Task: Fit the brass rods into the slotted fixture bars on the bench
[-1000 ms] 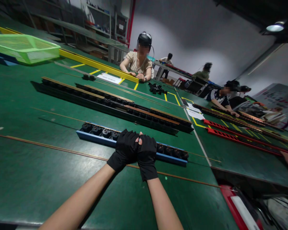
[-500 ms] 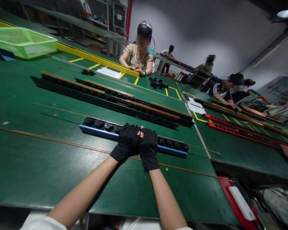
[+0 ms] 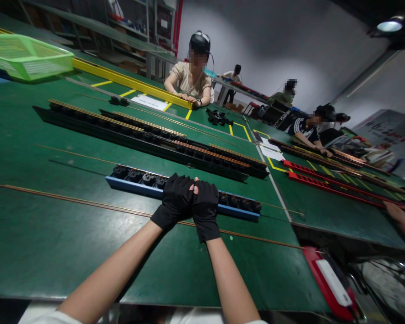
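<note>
Left hand (image 3: 177, 196), right hand (image 3: 205, 206), fabric-gloved, are resting on straight-sided blue channel (image 3: 135, 188) | grip: cannot tell | slender rods (image 3: 77, 200) are lying nearside of channel

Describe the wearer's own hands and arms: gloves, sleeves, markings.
Left hand and right hand: matching black gloves, cuffs reaching past the wrists. Thumb tip bare; whether other fingertips are covered isn't clear. Forearms bare, no cables or markings visible. White sleeves show at the bottom edge.

Blue channel (image 3: 135, 186), middle hidden behind left hand (image 3: 176, 196) and right hand (image 3: 205, 206), grip unclear
</note>
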{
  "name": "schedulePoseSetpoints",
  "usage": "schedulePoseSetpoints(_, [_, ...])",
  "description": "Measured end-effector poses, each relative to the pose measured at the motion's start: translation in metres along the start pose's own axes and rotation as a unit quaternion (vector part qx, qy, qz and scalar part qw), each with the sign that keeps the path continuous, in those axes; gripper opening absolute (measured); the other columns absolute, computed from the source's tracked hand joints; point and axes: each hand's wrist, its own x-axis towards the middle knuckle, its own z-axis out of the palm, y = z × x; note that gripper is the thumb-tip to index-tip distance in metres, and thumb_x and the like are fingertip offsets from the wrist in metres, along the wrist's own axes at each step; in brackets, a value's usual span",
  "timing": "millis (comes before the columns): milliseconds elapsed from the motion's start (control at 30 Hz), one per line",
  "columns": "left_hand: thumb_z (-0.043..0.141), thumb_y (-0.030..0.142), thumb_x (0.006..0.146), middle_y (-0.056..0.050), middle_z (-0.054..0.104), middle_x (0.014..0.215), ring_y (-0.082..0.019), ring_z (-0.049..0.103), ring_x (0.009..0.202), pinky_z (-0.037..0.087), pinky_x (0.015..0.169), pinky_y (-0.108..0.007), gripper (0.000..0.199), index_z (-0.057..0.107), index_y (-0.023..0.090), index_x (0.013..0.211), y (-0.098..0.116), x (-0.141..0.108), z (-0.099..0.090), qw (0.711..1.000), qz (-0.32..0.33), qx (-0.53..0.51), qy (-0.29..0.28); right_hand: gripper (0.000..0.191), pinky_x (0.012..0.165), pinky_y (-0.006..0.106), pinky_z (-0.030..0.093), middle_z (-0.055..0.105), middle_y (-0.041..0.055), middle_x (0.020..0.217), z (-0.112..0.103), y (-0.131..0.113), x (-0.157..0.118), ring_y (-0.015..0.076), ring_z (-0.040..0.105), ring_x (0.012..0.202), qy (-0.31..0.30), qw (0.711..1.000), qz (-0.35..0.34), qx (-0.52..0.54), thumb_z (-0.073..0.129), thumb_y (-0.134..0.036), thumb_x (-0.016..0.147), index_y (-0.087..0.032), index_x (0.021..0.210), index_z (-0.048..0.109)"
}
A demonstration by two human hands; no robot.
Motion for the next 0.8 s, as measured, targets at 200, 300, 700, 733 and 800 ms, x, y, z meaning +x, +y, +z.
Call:
schedulePoseSetpoints(200, [0.046,0.023,0.092,-0.005,0.066,0.076,-0.023,0.056,0.077,0.038,0.085,-0.042,0.021,0.061,0.020,0.079,-0.0009,-0.0031,0.0037,0.999,-0.018,-0.005,-0.028,0.021,0.085,0.034,0.033,0.065,0.0044,0.082,0.0052,0.0028,-0.0028,0.0172,0.054,0.081,0.009,1.000,-0.011,-0.008,0.044,-0.023,0.099,-0.017,0.096,0.064])
schedulePoseSetpoints(300, [0.046,0.023,0.092,-0.005,0.065,0.076,-0.023,0.056,0.076,0.038,0.083,-0.042,0.020,0.060,0.020,0.078,-0.0011,-0.0034,0.0043,0.999,-0.021,-0.006,-0.032,0.022,0.086,0.034,0.033,0.066,0.0046,0.085,0.0057,0.0033,-0.0035,0.0177,0.054,0.083,0.010,1.000,-0.011,-0.003,0.043,-0.022,0.099,-0.017,0.101,0.064])
schedulePoseSetpoints(700, [0.044,0.022,0.091,-0.005,0.065,0.073,-0.023,0.056,0.074,0.039,0.084,-0.042,0.022,0.060,0.019,0.077,-0.0002,-0.0010,0.0017,1.000,-0.016,-0.003,-0.016,0.020,0.081,0.033,0.033,0.065,0.0029,0.080,0.0030,0.0014,-0.0008,0.0169,0.053,0.077,0.015,1.000,-0.013,-0.024,0.046,-0.023,0.099,-0.019,0.089,0.063])
schedulePoseSetpoints(733, [0.044,0.022,0.091,-0.005,0.065,0.073,-0.023,0.056,0.074,0.039,0.084,-0.042,0.022,0.059,0.020,0.077,-0.0001,-0.0009,0.0017,1.000,-0.018,-0.004,-0.017,0.020,0.081,0.033,0.033,0.065,0.0028,0.079,0.0027,0.0012,-0.0005,0.0169,0.053,0.077,0.018,0.999,-0.015,-0.023,0.046,-0.022,0.099,-0.019,0.089,0.063])
schedulePoseSetpoints(800, [0.044,0.022,0.091,-0.005,0.065,0.074,-0.023,0.056,0.075,0.038,0.085,-0.042,0.020,0.060,0.020,0.078,0.0001,-0.0008,0.0013,1.000,-0.019,-0.006,-0.018,0.020,0.081,0.033,0.033,0.065,0.0029,0.079,0.0022,0.0010,-0.0002,0.0171,0.053,0.077,0.020,0.999,-0.017,-0.023,0.046,-0.022,0.098,-0.018,0.089,0.063])
